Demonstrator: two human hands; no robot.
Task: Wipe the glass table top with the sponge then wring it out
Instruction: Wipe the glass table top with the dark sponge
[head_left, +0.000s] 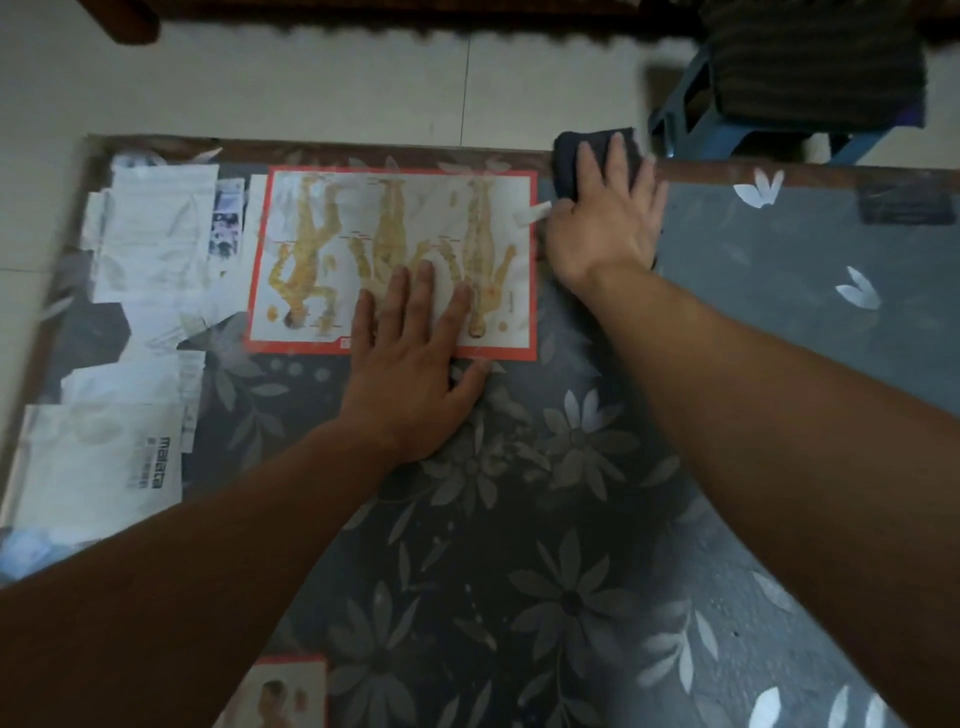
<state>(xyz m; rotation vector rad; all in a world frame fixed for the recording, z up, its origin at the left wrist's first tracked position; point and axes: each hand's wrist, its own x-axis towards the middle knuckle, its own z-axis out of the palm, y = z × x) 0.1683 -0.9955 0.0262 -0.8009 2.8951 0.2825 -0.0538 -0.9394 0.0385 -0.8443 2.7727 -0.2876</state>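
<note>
The glass table top (779, 270) fills most of the view, with a grey flower-patterned cloth and papers under the glass. My right hand (602, 218) presses flat on a dark sponge (571, 156) at the table's far edge, fingers spread over it. Most of the sponge is hidden under the palm. My left hand (415, 374) rests flat on the glass with fingers apart, partly over a red-bordered chart (322, 218) of yellow body figures that lies under the glass. It holds nothing.
White papers (150, 234) lie under the glass along the left side. A blue stool (691, 114) with a dark striped cloth stands on the tiled floor beyond the far right edge. Dark wooden furniture runs along the top of the view.
</note>
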